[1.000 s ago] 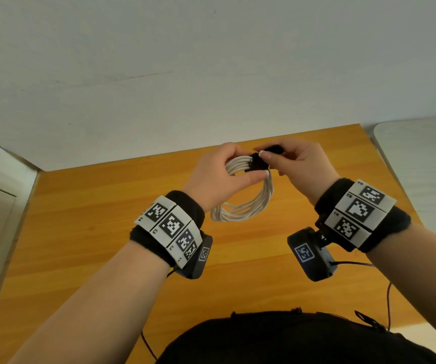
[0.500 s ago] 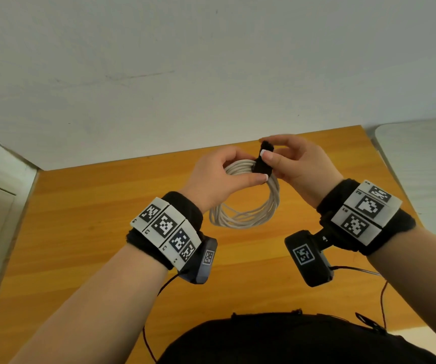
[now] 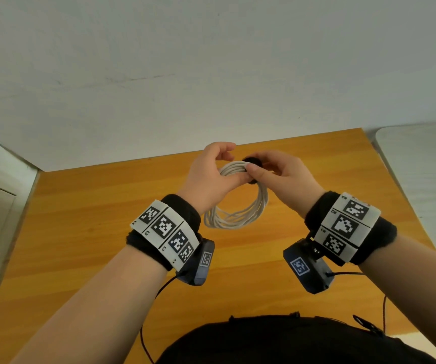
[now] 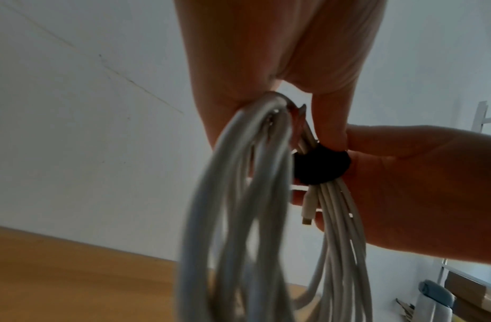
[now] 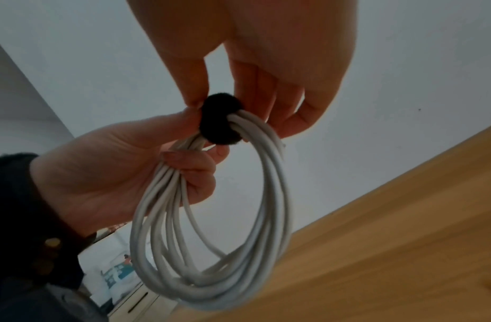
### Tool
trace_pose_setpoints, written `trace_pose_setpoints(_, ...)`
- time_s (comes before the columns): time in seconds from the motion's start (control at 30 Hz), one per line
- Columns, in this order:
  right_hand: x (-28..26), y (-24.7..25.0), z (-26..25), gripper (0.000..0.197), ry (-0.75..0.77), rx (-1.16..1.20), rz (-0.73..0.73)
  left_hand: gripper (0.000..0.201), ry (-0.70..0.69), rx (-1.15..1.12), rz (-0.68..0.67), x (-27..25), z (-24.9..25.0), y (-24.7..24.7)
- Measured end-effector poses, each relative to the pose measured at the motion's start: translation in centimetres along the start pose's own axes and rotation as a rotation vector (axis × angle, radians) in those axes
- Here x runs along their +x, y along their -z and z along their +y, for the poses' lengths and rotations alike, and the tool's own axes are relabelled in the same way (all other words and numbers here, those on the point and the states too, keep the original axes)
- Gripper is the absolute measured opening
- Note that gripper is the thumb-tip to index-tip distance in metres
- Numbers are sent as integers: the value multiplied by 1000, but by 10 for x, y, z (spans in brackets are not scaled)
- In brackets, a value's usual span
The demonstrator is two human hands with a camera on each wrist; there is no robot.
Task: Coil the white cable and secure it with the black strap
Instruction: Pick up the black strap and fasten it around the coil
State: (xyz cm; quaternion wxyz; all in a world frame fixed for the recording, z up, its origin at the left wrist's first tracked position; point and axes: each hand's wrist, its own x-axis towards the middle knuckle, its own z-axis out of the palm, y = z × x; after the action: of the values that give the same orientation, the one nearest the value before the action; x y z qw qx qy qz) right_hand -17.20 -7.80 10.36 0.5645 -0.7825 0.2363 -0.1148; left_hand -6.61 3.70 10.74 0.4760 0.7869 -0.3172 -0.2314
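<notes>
White cable [image 3: 238, 206]: coiled, held above desk [image 3: 80, 232]. Black strap [image 5: 221, 118]: wrapped round coil top. Left hand [image 3: 209, 177] grips coil; right hand [image 3: 282, 174] pinches strap.

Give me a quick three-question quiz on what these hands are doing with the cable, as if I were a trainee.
1. True or false: the white cable lies flat on the wooden table.
2. Which hand pinches the black strap: A left, B right?
3. What shape is the cable in?

Key:
1. False; it hangs in the air above the table.
2. B; the right hand pinches it while the left hand grips the cable.
3. A coil of several loops.
</notes>
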Motion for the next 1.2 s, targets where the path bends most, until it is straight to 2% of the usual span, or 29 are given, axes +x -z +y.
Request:
trace_pose_setpoints(0.17,3,11,-2,29,-35,136,-119,42,16,-72,-49,6,6,6)
trace_pose_setpoints(0.47,12,18,-9,22,-31,189,-108,36,-4,-156,-40,15,12,2)
trace_pose_setpoints(0.53,11,14,-7,26,-62,297,-104,34,32,-209,-30,15,11,1)
trace_pose_setpoints(0.6,11,9,-3,38,-84,342,-114,32,101,-294,0,16,8,2)
trace_pose_setpoints(0.7,10,2,4,47,-76,212,-101,31,192,-450,28,17,-2,5)
trace_pose_setpoints(0.83,12,-5,8,34,-78,76,-107,28,246,-535,26,15,-10,7)
trace_pose_setpoints(0.93,16,-8,10,27,-111,7,-51,32,305,-518,-29,14,-15,7)
trace_pose_setpoints(1.03,22,-8,16,27,-201,82,38,35,391,-430,-110,13,-22,10)
trace_pose_setpoints(1.1,26,-7,21,30,-267,165,82,33,432,-448,-154,10,-28,12)
trace_pose_setpoints(1.2,28,-8,23,33,-339,253,67,31,440,-464,-112,7,-38,12)
